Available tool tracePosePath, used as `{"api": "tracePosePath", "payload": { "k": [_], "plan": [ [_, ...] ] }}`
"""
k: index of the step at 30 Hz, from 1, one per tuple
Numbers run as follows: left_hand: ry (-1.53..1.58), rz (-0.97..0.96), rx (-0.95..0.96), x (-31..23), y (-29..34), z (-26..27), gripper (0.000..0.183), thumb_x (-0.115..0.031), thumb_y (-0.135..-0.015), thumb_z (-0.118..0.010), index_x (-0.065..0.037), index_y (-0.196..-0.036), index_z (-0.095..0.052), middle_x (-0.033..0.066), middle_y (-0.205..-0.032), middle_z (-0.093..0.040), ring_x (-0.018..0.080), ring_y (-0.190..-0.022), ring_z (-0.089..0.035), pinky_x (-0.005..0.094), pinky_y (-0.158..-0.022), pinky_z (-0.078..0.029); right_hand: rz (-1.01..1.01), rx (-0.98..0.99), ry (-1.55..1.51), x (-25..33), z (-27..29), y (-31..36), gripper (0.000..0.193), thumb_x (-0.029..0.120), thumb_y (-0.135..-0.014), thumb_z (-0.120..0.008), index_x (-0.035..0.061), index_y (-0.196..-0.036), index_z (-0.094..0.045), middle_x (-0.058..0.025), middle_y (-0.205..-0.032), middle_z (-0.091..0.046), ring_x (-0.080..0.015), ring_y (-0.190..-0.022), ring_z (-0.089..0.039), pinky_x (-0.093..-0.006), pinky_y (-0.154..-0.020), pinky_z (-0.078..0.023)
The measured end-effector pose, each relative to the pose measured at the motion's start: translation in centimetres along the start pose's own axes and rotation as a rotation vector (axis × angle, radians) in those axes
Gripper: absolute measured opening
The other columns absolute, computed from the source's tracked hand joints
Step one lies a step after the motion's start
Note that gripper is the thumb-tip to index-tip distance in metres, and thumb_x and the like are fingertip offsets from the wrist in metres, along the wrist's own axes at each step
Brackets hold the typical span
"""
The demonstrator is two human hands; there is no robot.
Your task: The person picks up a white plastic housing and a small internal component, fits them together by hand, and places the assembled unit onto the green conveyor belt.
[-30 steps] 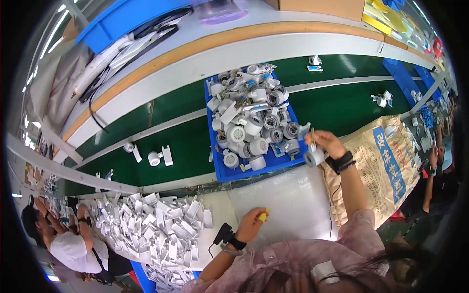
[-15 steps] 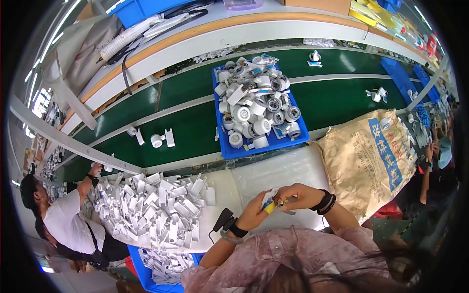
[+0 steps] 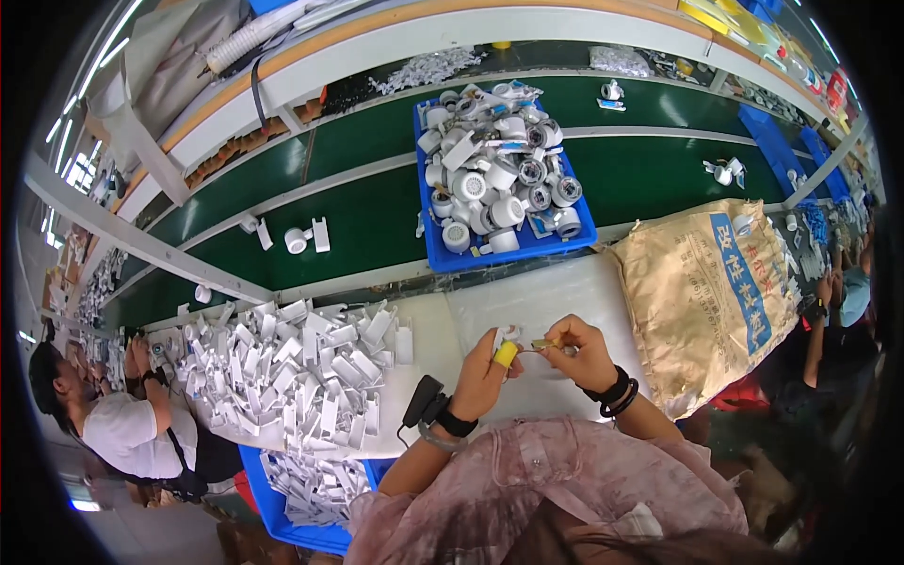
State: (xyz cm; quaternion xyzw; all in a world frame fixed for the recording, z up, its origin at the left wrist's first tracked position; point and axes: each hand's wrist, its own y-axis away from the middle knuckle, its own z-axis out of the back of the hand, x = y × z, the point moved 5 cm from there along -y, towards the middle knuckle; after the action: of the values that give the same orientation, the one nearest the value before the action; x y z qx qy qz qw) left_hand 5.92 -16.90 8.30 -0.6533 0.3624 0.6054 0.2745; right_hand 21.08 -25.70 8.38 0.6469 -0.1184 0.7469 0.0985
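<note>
Above the near edge of the worktable, my left hand (image 3: pixel 480 379) is closed round a small white plastic part (image 3: pixel 509 334). A yellow cover or band (image 3: pixel 506 354) shows at its thumb; which of the two I cannot tell. Just to the right, my right hand (image 3: pixel 582 353) pinches a small flat greenish-brown piece (image 3: pixel 540 344). A thin reddish wire (image 3: pixel 529 351) spans the short gap between the hands. Left of my hands lies a broad heap of white plastic channel-shaped pieces (image 3: pixel 301 372).
A blue tray (image 3: pixel 504 257) heaped with round white-and-grey assemblies sits ahead, by the green conveyor (image 3: pixel 367 212). A brown paper sack (image 3: pixel 702 311) stands at right. A blue bin (image 3: pixel 282 523) of white pieces is at lower left. A co-worker (image 3: pixel 127 428) works at far left.
My hands have drawn slightly apart, and the reddish wire now shows between them. The view has shifted a little. The co-worker at left has brought the hands together.
</note>
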Motion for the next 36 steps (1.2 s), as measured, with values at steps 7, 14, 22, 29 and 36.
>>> {"api": "tracePosePath", "payload": {
  "k": [7, 14, 22, 29, 36],
  "plan": [
    [0.214, 0.087, -0.058, -0.6, -0.3, -0.8, 0.032, 0.002, -0.089, -0.039, -0.002, -0.121, -0.04, 0.0067, -0.084, -0.054, 0.0099, -0.054, -0.05, 0.0251, -0.046, -0.046, 0.266, -0.139, 0.202, 2.5, -0.8, 0.3, 0.018, -0.002, -0.082, -0.065, 0.0017, -0.099, -0.06, -0.0074, -0.082, -0.06, -0.0128, -0.066, -0.057, -0.0245, -0.059, -0.047],
    [0.131, 0.034, -0.058, -0.9, 0.3, -1.1, 0.042, 0.003, -0.083, -0.042, -0.002, -0.125, -0.038, 0.0048, -0.075, -0.053, 0.008, -0.056, -0.05, 0.0243, -0.048, -0.047, 0.374, -0.145, 0.3, 4.1, -1.1, 0.8, 0.017, -0.002, -0.076, -0.069, 0.0033, -0.092, -0.067, -0.0091, -0.084, -0.062, -0.0206, -0.072, -0.058, -0.0287, -0.063, -0.047],
    [0.135, 0.051, 0.028, -0.7, 0.8, -1.7, 0.043, 0.003, -0.087, -0.04, -0.001, -0.13, -0.035, 0.0073, -0.089, -0.054, 0.0115, -0.065, -0.052, 0.0257, -0.054, -0.046, 0.491, -0.2, 0.378, 4.5, -1.1, 1.0, 0.024, -0.004, -0.068, -0.071, 0.0073, -0.088, -0.069, -0.0064, -0.081, -0.061, -0.0235, -0.079, -0.056, -0.0331, -0.069, -0.046],
    [0.105, 0.037, 0.006, -1.1, 0.9, -2.1, 0.045, -0.002, -0.079, -0.043, -0.001, -0.124, -0.041, 0.0072, -0.084, -0.057, 0.0096, -0.06, -0.053, 0.0239, -0.052, -0.048, 0.527, -0.222, 0.418, 4.5, -1.0, 1.0, 0.025, -0.003, -0.064, -0.073, 0.0091, -0.086, -0.069, -0.0041, -0.083, -0.059, -0.0238, -0.079, -0.054, -0.0337, -0.071, -0.044],
    [0.06, 0.039, 0.002, -1.2, 0.9, -2.1, 0.045, -0.001, -0.078, -0.042, -0.001, -0.123, -0.041, 0.0092, -0.085, -0.058, 0.0109, -0.06, -0.055, 0.0241, -0.051, -0.047, 0.545, -0.2, 0.421, 4.5, -0.9, 1.0, 0.025, -0.005, -0.065, -0.072, 0.0083, -0.086, -0.069, -0.0044, -0.083, -0.059, -0.0237, -0.079, -0.053, -0.0333, -0.071, -0.044]
  ]
}}
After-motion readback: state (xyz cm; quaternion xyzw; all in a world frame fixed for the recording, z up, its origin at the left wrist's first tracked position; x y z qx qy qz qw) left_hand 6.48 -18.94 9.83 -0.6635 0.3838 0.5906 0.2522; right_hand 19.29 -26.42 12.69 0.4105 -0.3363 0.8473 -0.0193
